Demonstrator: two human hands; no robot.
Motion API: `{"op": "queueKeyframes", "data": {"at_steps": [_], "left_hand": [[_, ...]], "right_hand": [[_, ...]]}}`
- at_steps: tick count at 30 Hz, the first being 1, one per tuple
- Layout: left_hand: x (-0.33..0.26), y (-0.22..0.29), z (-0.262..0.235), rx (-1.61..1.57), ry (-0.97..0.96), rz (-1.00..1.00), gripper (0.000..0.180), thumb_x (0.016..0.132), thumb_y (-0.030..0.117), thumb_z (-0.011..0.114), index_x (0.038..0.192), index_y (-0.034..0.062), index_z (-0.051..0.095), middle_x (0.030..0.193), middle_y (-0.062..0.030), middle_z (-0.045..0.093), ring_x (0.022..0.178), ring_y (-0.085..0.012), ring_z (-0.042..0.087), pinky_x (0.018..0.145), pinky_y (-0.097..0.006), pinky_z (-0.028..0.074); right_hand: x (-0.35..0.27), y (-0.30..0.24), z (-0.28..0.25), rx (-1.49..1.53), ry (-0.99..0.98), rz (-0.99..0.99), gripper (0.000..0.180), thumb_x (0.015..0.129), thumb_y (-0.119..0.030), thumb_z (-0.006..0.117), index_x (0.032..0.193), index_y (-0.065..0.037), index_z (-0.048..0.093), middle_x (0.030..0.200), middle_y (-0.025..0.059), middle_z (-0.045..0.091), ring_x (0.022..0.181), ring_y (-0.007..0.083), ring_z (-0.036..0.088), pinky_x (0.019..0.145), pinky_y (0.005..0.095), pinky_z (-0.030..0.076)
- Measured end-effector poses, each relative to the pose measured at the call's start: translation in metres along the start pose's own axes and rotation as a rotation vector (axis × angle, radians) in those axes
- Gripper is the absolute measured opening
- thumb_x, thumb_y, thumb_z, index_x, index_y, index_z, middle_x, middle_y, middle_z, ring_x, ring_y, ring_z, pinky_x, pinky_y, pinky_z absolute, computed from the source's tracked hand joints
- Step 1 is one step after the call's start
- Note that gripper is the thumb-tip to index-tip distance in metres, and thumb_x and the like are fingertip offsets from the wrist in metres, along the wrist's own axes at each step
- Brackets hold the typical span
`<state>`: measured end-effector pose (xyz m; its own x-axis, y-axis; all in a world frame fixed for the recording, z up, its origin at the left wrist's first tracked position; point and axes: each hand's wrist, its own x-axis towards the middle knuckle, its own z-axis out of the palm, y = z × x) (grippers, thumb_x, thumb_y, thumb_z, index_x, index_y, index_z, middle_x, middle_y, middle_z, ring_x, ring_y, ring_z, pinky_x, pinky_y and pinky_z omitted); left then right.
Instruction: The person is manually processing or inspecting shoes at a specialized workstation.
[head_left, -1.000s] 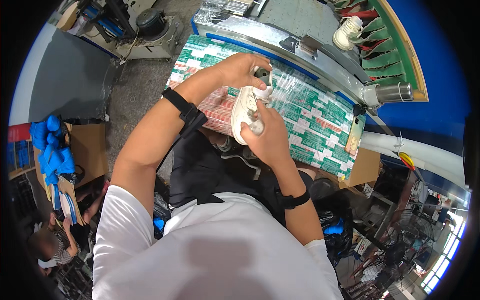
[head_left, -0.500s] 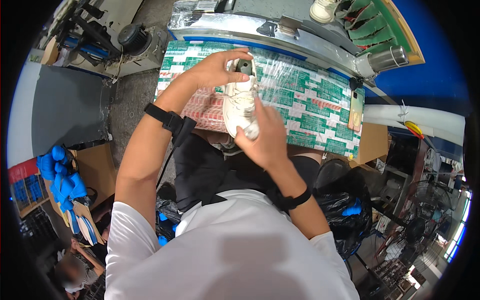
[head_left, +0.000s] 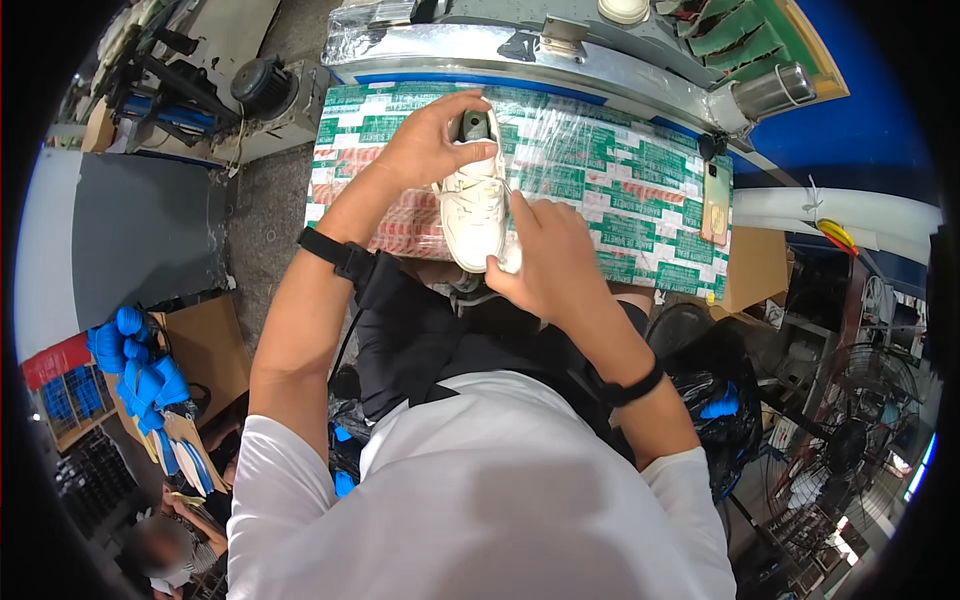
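A white lace-up sneaker [head_left: 473, 215] stands over the near edge of the covered bench, its toe toward me. My left hand [head_left: 440, 140] grips it at the heel end, thumb across the tongue and fingers round the collar. Inside the shoe's opening a dark grey-green insert [head_left: 474, 125] shows. My right hand [head_left: 545, 250] is beside the toe's right side, fingers curled and thumb pointing at the toe. Between its thumb and fingers is a small white piece [head_left: 510, 258], perhaps cloth; its kind is not clear.
Green-and-white printed tape under clear film covers the bench [head_left: 620, 200]. A phone [head_left: 715, 203] lies at its right end. Beyond runs a metal rail [head_left: 620, 65], with another white shoe [head_left: 624, 10] behind. Blue rolls [head_left: 140, 370] hang at left; another person [head_left: 165, 545] sits lower left.
My right hand has come off the toe to the shoe's right side. The sneaker and my left hand have shifted slightly left in view, and the shoe's top faces up more.
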<state>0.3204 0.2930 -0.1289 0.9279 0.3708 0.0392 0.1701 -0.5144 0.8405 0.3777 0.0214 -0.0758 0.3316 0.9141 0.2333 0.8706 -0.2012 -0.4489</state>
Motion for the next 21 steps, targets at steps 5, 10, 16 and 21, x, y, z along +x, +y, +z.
{"op": "queueKeyframes", "data": {"at_steps": [5, 10, 16, 21], "left_hand": [[-0.012, 0.009, 0.010, -0.063, -0.066, 0.028, 0.067, 0.094, 0.035, 0.094, 0.153, 0.0156, 0.068, 0.173, -0.0135, 0.051, 0.154, -0.0315, 0.056, 0.108, -0.045, 0.063], [-0.012, 0.024, 0.017, -0.111, -0.043, 0.018, 0.066, 0.092, 0.033, 0.094, 0.150, 0.0138, 0.070, 0.174, -0.0196, 0.048, 0.154, -0.0391, 0.056, 0.123, -0.048, 0.051], [-0.014, 0.018, 0.030, 0.023, 0.015, -0.026, 0.068, 0.088, 0.029, 0.096, 0.149, 0.0124, 0.069, 0.171, -0.0220, 0.049, 0.156, -0.0403, 0.052, 0.127, -0.051, 0.047], [-0.038, -0.019, 0.009, -0.184, 0.170, -0.008, 0.069, 0.087, 0.027, 0.096, 0.149, 0.0106, 0.070, 0.168, -0.0241, 0.050, 0.156, -0.0394, 0.052, 0.125, -0.048, 0.049]], "right_hand": [[-0.016, -0.002, -0.024, 0.021, -0.104, 0.086, 0.082, 0.078, -0.033, 0.091, 0.141, 0.012, 0.063, 0.106, 0.0213, 0.068, 0.099, 0.0405, 0.067, 0.090, 0.0521, 0.054], [-0.002, 0.024, -0.005, -0.029, -0.059, 0.072, 0.081, 0.079, -0.032, 0.090, 0.142, 0.013, 0.065, 0.108, 0.0224, 0.068, 0.100, 0.0418, 0.066, 0.092, 0.0524, 0.054], [-0.007, 0.017, -0.033, -0.073, -0.096, -0.007, 0.080, 0.078, -0.032, 0.089, 0.139, 0.013, 0.064, 0.103, 0.0199, 0.068, 0.099, 0.0384, 0.066, 0.091, 0.0499, 0.053], [-0.042, -0.025, -0.080, 0.106, -0.209, -0.025, 0.081, 0.080, -0.031, 0.089, 0.141, 0.015, 0.062, 0.103, 0.0210, 0.066, 0.099, 0.0393, 0.066, 0.092, 0.0494, 0.054]]}}
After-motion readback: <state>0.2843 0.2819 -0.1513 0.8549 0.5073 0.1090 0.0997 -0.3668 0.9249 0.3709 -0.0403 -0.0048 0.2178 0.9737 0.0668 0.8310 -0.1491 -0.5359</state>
